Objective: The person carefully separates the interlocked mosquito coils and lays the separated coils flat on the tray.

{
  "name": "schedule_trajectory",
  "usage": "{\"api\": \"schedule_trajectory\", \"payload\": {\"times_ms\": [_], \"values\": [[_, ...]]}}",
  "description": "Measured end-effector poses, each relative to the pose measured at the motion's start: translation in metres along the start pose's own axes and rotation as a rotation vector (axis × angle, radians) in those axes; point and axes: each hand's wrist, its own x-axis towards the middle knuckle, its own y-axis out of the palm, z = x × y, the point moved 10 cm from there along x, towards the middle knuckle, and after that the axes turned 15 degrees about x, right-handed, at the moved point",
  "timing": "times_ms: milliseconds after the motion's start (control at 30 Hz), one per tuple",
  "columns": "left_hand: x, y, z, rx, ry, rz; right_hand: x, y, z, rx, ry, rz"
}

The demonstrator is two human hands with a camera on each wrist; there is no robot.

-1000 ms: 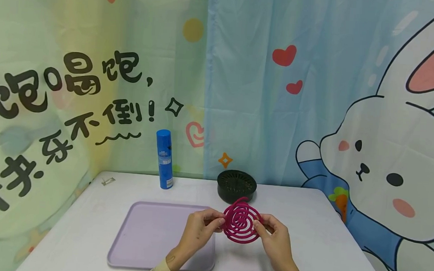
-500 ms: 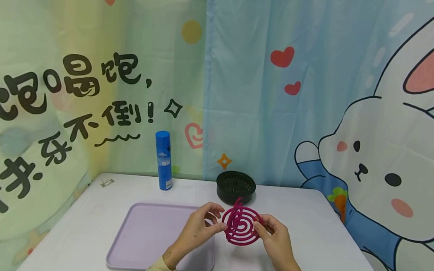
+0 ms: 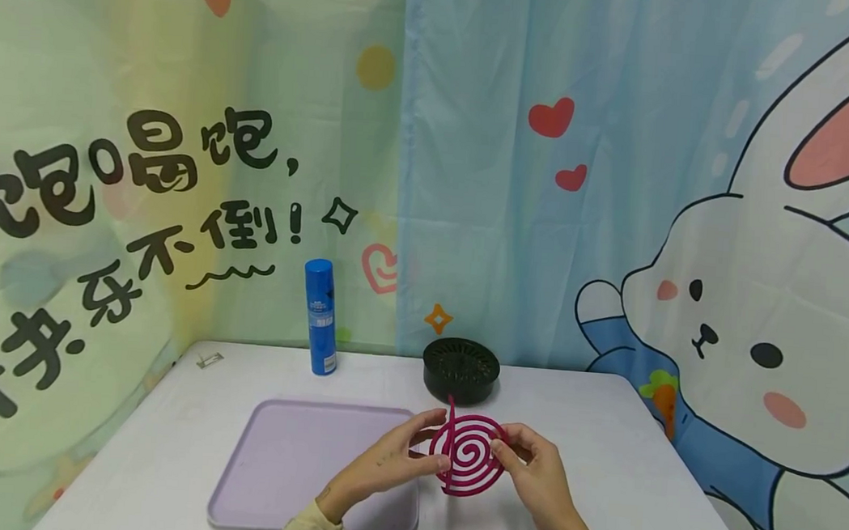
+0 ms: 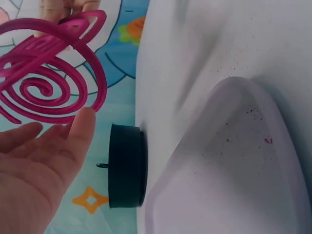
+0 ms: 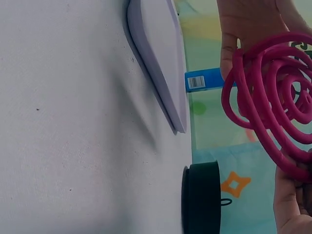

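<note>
A pair of magenta mosquito coils is held up between both hands above the table. The flat-facing mosquito coil point(image 3: 472, 492) has its right rim pinched between thumb and fingers of my right hand point(image 3: 539, 471). The other mosquito coil point(image 3: 450, 441) is turned nearly edge-on at the left, angled away from the first, as the left wrist view also shows. My left hand point(image 3: 386, 461) is spread beside it, thumb tip and fingertips right at its edge. In the right wrist view, left-hand fingers are partly hidden behind the magenta rings point(image 5: 261, 97).
Behind the hands stands a round black tin point(image 3: 462, 373) with a slotted lid. A blue spray can point(image 3: 321, 319) is upright at the back. The lilac tray point(image 3: 309, 485) lies to the left, and a small metal piece point(image 3: 209, 360) rests at the back left corner.
The left hand has loosened from its pinch and spread its fingers. The second coil has swung from overlapping the first to nearly edge-on at the left. The right hand keeps its grip.
</note>
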Motion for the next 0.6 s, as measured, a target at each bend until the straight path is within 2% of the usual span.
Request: {"api": "schedule_trajectory", "payload": {"times_ms": [267, 600], "values": [[0.0, 0.009, 0.008, -0.083, -0.019, 0.063, -0.001, 0.004, -0.003, 0.011, 0.002, 0.02], [0.0, 0.01, 0.012, -0.117, -0.035, 0.061, 0.0, 0.008, -0.006, 0.026, 0.013, 0.039]]}}
